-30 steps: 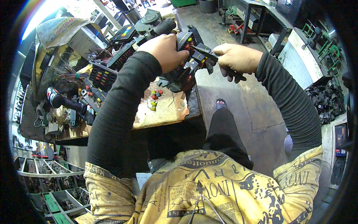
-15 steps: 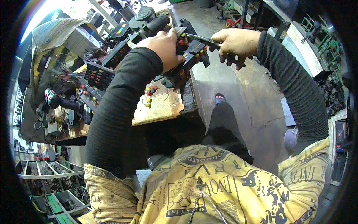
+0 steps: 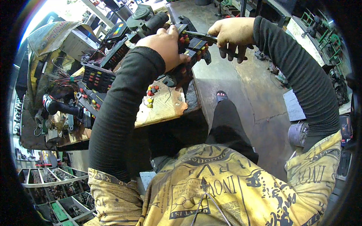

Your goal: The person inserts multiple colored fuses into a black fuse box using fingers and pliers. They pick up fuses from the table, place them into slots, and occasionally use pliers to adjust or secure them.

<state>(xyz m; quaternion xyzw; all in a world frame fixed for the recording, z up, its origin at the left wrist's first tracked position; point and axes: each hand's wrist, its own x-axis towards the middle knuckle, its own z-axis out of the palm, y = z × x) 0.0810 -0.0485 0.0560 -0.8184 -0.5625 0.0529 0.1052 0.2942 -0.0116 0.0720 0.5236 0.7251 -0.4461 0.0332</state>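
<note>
My left hand (image 3: pixel 164 46) is closed round a dark fuse box (image 3: pixel 197 52) dotted with red and yellow fuses, holding it over the bench's right end. In my right hand (image 3: pixel 234 34) is a pair of dark pliers (image 3: pixel 201 36); the jaws reach left to the fuses at the box's upper part. Whether the jaws grip a fuse is too small to tell. A few loose red and yellow fuses (image 3: pixel 152 91) lie on the wooden bench top (image 3: pixel 166 107) below my left wrist.
To the left, the bench bears another black fuse box (image 3: pixel 98 78), tangled wires (image 3: pixel 68 78) and a black cylindrical part (image 3: pixel 60 107). Beyond my left hand stands a dark round-topped housing (image 3: pixel 142 15). Divided bins of parts (image 3: pixel 56 177) sit lower left, and a spool (image 3: pixel 298 133) rests on the floor at right.
My right hand with the pliers has shifted slightly up and left. My left hand still holds the fuse box in nearly the same place.
</note>
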